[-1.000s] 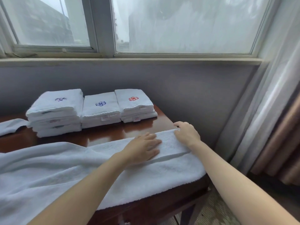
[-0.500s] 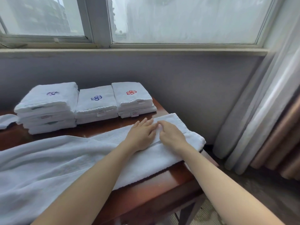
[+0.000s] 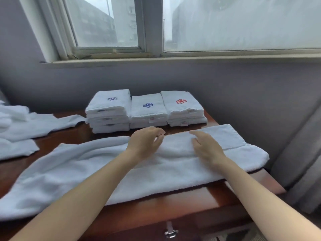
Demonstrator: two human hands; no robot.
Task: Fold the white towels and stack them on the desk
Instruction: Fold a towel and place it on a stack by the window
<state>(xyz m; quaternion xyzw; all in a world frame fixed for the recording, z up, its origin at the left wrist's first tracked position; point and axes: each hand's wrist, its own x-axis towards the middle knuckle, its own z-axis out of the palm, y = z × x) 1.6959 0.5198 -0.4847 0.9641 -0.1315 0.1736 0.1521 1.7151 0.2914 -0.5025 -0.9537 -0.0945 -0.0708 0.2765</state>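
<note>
A long white towel (image 3: pixel 97 169), folded lengthwise, lies across the dark wooden desk (image 3: pixel 156 211). My left hand (image 3: pixel 145 142) hovers over the towel's far edge with loosely curled fingers and holds nothing. My right hand (image 3: pixel 206 147) rests flat on the towel's folded right part, fingers straight. Behind them stand three stacks of folded white towels: the left stack (image 3: pixel 108 111) with a dark blue emblem, the middle stack (image 3: pixel 148 110) with a blue emblem, and the right stack (image 3: pixel 183 107) with a red emblem.
Unfolded white towels (image 3: pixel 26 126) lie heaped at the desk's left end. A grey wall and a window (image 3: pixel 173 32) stand behind the desk. Curtains (image 3: pixel 302 162) hang at the right. A metal drawer handle (image 3: pixel 171 232) shows on the desk front.
My view has swung left. My hands have moved apart on the towel; the left has lifted with its fingers curling, and the right stays flat on the cloth.
</note>
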